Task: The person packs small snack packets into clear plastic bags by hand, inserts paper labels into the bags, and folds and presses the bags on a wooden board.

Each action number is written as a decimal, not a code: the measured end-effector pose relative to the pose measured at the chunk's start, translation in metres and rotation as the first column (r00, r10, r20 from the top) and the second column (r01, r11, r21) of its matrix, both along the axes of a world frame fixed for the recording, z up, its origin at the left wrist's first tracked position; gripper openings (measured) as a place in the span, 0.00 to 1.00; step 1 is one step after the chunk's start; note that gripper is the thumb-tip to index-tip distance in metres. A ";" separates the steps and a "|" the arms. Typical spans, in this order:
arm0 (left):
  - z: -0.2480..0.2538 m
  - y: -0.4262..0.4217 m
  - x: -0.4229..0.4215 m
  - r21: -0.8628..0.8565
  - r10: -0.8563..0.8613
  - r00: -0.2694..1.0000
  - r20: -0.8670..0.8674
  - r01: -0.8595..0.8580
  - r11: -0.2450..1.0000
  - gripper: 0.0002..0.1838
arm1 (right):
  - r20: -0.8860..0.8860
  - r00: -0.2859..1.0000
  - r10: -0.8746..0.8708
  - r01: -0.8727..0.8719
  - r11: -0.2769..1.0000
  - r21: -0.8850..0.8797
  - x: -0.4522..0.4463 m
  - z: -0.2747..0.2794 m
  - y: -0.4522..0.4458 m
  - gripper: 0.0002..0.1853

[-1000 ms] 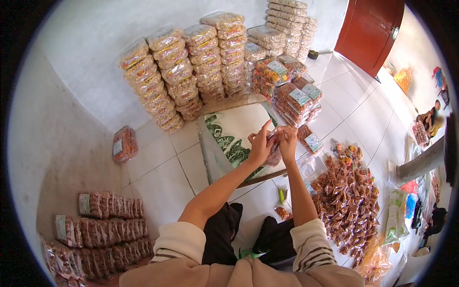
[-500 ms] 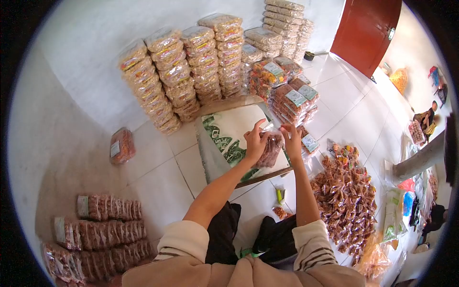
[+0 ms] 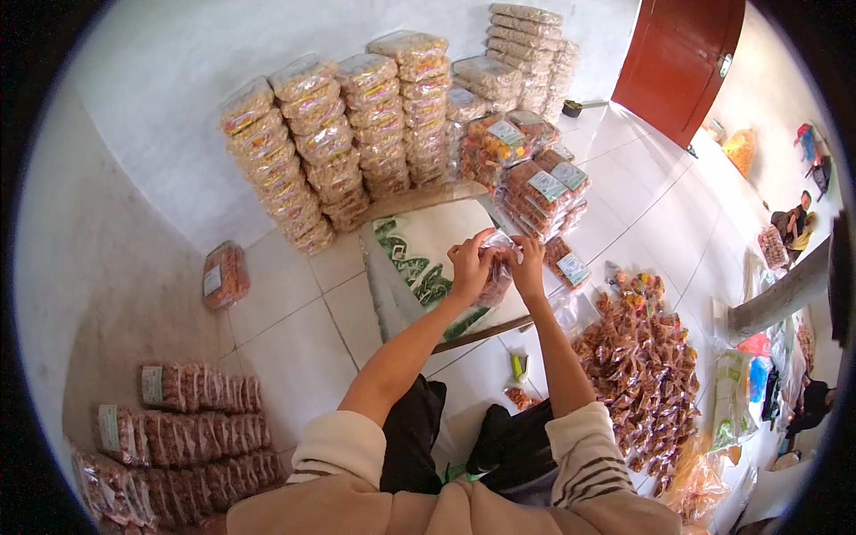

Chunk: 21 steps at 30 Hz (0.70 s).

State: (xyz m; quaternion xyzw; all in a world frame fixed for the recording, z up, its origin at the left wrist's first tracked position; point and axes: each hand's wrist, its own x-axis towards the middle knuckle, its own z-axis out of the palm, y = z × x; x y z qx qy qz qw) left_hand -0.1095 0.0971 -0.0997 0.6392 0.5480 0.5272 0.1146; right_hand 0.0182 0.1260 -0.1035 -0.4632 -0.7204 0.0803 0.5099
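A clear plastic bag of reddish-brown snacks [image 3: 496,287] is at the right part of a low table [image 3: 446,225] with a white and green printed top. My left hand [image 3: 470,267] pinches the bag's upper left side. From the right, my right hand [image 3: 526,267] grips the top of the same bag, its fingers close to the left ones. The bag's top edge shows between and above my fingers. Both hands partly cover the bag, so its full shape is hidden.
Tall stacks of packed snacks [image 3: 303,134] line the wall. Labelled packs [image 3: 548,187] sit behind the table. A heap of small filled bags [image 3: 637,366] covers the floor at right, near a green-handled tool [image 3: 519,366]. Rows of packs [image 3: 192,437] lie at left. People [image 3: 794,218] sit far right.
My two hands have come closer together at the bag's top, the right one moving left. The bag has shifted slightly left with them.
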 end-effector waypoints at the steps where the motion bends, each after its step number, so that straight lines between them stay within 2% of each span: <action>1: 0.001 -0.003 0.001 -0.016 -0.008 1.000 -0.017 0.008 1.000 0.18 | -0.012 0.998 -0.060 0.061 0.998 0.032 -0.003 -0.003 -0.001 0.11; 4: 0.001 -0.007 0.002 -0.030 -0.011 1.000 -0.027 0.010 1.000 0.18 | 0.006 0.997 -0.076 0.076 0.997 0.001 -0.008 0.000 -0.006 0.10; 8: -0.001 -0.008 0.003 -0.002 0.049 0.998 -0.030 -0.049 0.999 0.17 | -0.057 0.988 -0.141 0.141 0.990 -0.004 -0.015 0.003 -0.013 0.03; 9: 0.000 -0.010 0.003 0.004 0.048 0.998 -0.042 -0.047 0.999 0.17 | -0.061 0.988 -0.141 0.141 0.990 -0.005 -0.015 0.001 -0.013 0.03; 11: 0.003 -0.010 0.005 0.009 0.042 0.998 -0.042 -0.042 0.999 0.17 | -0.072 0.981 -0.180 0.169 0.976 -0.138 -0.016 -0.003 -0.011 0.05; 13: 0.005 -0.012 0.005 0.011 0.040 0.998 -0.040 -0.040 0.999 0.18 | -0.087 0.979 -0.182 0.166 0.973 -0.160 -0.018 -0.005 -0.011 0.06; 16: 0.014 -0.012 0.005 -0.085 0.025 1.000 0.004 -0.024 0.996 0.15 | -0.108 0.978 -0.176 0.152 0.968 -0.200 -0.024 -0.006 -0.013 0.08; 18: 0.017 -0.009 0.005 -0.166 0.112 0.987 -0.112 -0.130 0.978 0.13 | -0.118 0.979 -0.167 0.139 0.966 -0.217 -0.027 -0.007 -0.013 0.08; 20: 0.017 -0.005 0.004 -0.155 0.128 0.977 -0.169 -0.154 0.976 0.12 | -0.009 0.974 -0.225 0.217 0.951 -0.221 -0.029 -0.010 -0.011 0.07; 21: 0.015 -0.003 0.004 -0.143 0.139 0.965 -0.222 -0.174 0.974 0.15 | -0.007 0.974 -0.225 0.218 0.951 -0.220 -0.029 -0.013 -0.010 0.07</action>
